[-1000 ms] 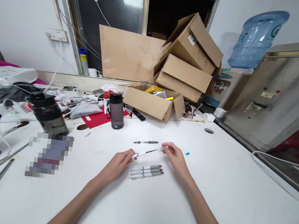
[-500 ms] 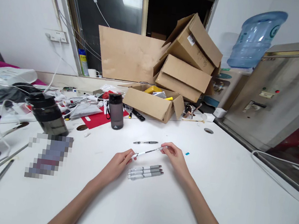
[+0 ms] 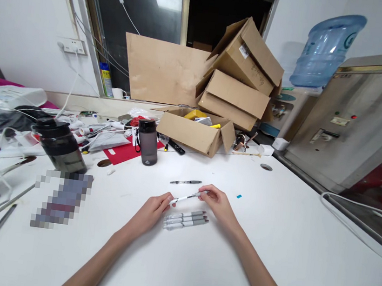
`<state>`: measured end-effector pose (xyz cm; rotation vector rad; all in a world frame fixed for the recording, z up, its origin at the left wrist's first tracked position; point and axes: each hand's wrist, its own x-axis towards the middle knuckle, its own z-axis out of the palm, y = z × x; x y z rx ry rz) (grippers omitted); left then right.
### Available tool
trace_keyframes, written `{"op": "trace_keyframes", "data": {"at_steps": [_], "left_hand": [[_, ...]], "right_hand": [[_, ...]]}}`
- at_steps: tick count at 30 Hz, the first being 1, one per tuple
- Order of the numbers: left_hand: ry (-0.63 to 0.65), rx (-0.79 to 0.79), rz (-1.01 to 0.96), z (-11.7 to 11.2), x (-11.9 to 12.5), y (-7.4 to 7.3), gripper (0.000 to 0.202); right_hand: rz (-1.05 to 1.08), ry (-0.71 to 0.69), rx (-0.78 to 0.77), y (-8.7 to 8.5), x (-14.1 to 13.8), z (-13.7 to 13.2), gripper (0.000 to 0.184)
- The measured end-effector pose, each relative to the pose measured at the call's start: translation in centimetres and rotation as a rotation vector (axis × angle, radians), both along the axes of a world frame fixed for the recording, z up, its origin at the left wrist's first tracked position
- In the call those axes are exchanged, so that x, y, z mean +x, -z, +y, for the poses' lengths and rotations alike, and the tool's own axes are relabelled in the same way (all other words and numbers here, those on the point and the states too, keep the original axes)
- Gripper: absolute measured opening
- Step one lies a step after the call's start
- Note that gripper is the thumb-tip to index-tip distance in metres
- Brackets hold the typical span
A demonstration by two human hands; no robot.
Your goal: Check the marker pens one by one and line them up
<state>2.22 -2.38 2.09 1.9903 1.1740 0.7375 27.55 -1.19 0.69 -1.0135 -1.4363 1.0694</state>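
Right hand (image 3: 216,200): had come inward since the earlier frame, carrying the clear end piece (image 3: 197,194) with it; thumb and fingers pinched that piece's far end.
Left hand (image 3: 154,208): looked unmoved, gripping the white barrel (image 3: 180,199) between thumb and fingers.
Dark rod (image 3: 189,196): showed bare between barrel and end piece, over a shorter length than earlier.
Held pen: spanned the two hands over the white table (image 3: 248,268), between the lone pen and the row; judged part-joined, its parts not yet closed up.
Row of three pens (image 3: 186,220): lay side by side nearer the person, grey ends rightward, unmoved; they looked finished, though their insides were too small to tell.
Lone pen (image 3: 186,182): lay beyond the held one, touched by neither hand; whether it needed work could not be told.
Left over: seemingly that bare gap in the held pen.
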Motion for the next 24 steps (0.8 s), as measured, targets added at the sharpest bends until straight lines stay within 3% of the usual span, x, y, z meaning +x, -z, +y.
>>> {"op": "trace_keyframes", "data": {"at_steps": [24], "left_hand": [[0.030,-0.001,0.010,-0.25,0.38,0.10,0.047]], "right_hand": [[-0.030,-0.062,-0.023,-0.53,-0.96,-1.03,0.023]]}}
